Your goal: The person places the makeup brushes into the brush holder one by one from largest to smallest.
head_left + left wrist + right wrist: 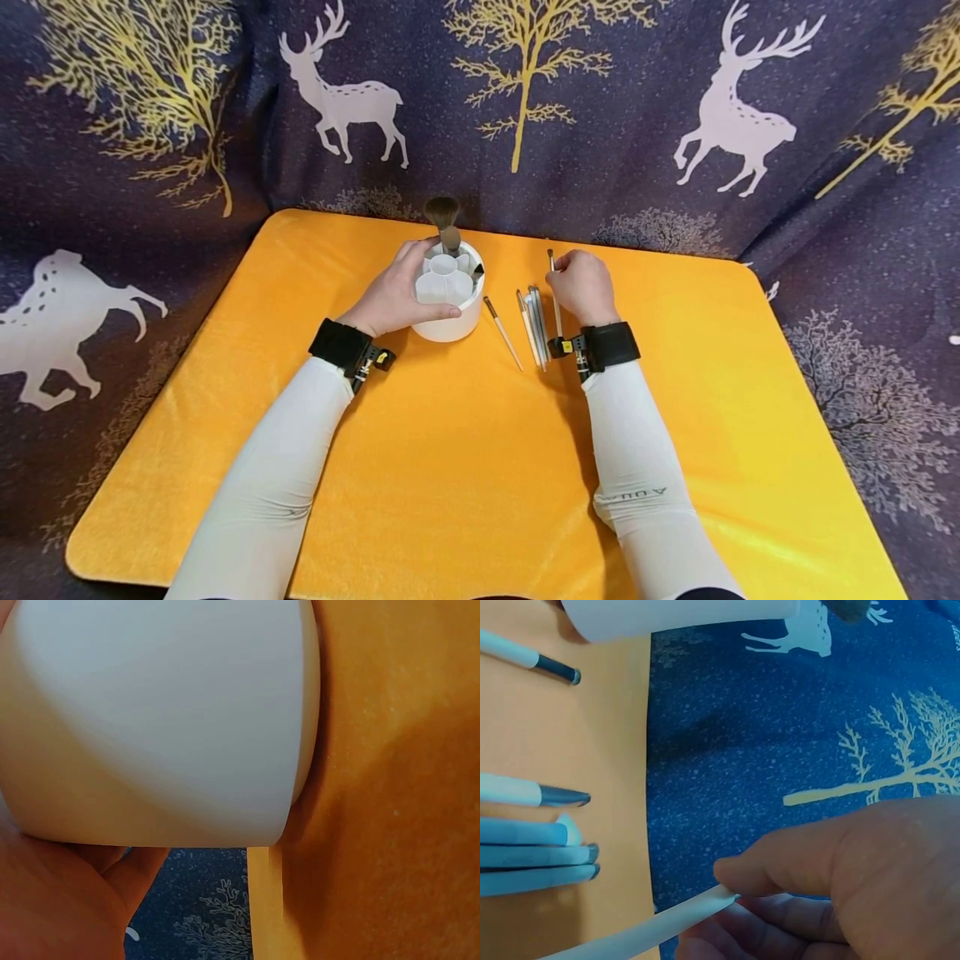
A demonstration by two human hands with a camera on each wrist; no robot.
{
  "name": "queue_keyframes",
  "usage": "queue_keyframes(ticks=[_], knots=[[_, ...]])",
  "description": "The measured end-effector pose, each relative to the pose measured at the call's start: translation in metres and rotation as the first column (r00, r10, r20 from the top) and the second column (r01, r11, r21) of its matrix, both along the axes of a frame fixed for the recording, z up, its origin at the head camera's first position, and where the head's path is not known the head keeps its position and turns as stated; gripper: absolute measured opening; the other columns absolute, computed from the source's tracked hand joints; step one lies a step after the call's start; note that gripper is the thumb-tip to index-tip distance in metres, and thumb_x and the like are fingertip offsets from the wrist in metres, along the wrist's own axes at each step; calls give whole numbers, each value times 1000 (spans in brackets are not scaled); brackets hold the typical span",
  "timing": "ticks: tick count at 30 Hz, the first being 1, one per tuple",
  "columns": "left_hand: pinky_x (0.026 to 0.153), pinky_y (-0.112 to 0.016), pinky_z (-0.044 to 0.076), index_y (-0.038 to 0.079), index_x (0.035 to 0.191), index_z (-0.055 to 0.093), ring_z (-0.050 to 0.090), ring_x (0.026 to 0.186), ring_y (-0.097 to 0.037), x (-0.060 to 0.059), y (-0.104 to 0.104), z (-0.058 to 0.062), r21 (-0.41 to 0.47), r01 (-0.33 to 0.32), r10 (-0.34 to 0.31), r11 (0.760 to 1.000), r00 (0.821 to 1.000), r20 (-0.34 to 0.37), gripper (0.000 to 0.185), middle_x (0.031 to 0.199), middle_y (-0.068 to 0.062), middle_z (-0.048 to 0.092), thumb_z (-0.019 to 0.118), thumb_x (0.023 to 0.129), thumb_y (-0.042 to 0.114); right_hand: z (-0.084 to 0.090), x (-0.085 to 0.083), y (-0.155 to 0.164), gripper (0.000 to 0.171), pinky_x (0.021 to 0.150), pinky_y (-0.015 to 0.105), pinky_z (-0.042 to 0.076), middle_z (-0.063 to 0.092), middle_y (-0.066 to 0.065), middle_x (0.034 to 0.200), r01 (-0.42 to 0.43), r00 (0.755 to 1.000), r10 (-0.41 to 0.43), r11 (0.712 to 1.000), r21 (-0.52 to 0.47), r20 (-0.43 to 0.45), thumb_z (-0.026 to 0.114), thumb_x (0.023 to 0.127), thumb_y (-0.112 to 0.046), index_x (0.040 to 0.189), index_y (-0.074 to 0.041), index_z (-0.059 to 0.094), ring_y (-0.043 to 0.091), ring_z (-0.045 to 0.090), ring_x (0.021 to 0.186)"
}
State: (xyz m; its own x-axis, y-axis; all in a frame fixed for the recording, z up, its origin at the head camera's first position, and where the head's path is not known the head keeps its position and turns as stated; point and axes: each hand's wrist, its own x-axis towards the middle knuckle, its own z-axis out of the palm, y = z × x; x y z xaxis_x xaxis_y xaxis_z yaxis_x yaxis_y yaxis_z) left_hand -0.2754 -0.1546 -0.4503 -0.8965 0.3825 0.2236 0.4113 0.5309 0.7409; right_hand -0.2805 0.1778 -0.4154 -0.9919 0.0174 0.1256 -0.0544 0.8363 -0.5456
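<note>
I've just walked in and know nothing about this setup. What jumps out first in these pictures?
A bright orange mat covers the table, set against dark cloth printed with white deer and golden trees. Near its far edge, the left hand grips a white round brush holder with a fluffy makeup brush standing in it. Just right of it lies a row of thin brushes, and the right hand pinches one slender brush.

Both arms reach forward in pale sleeves with black wrist straps; the left hand [395,293] curves in a grip, the right hand [582,286] pinches.
</note>
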Motion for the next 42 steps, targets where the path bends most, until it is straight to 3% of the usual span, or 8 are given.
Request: queue_keyframes(ticks=[4, 11, 26, 42], knots=[[124, -60, 42, 26, 173, 36, 50, 146, -31, 0, 0, 0, 4, -3, 3, 1000, 1000, 3, 118, 169, -11, 38, 100, 79, 56, 3, 1, -3, 19, 69, 44, 49, 74, 18, 89, -7, 999, 6, 1000, -12, -43, 68, 103, -11, 111, 3, 78, 32, 62, 73], [124, -60, 41, 26, 173, 36, 49, 147, -31, 0, 0, 0, 2, 1, -1, 1000, 1000, 3, 118, 169, -11, 38, 101, 79, 54, 5, 4, -7, 23, 76, 50, 53, 75, 21, 100, 2, 992, -10, 998, -64, -124, 67, 106, -12, 120, 4, 76, 37, 66, 83], [125, -58, 41, 25, 172, 36, 49, 148, -31, 0, 0, 0, -4, 1, -1, 1000, 1000, -9, 118, 169, -5, 38, 101, 79, 55, 13, 7, -21, 22, 81, 48, 53, 74, 16, 103, 22, 954, -68, 987, -157, -292, 73, 106, -16, 120, 0, 77, 34, 68, 90], [125, -60, 41, 25, 173, 36, 49, 149, -32, 1, 0, 2, -6, -2, 2, 1000, 1000, 2, 118, 169, -7, 38, 100, 79, 56, 16, 15, -36, 20, 82, 46, 55, 72, 18, 104, -100, 891, 9, 979, -178, -454, 75, 107, -13, 120, 3, 76, 34, 70, 94]])
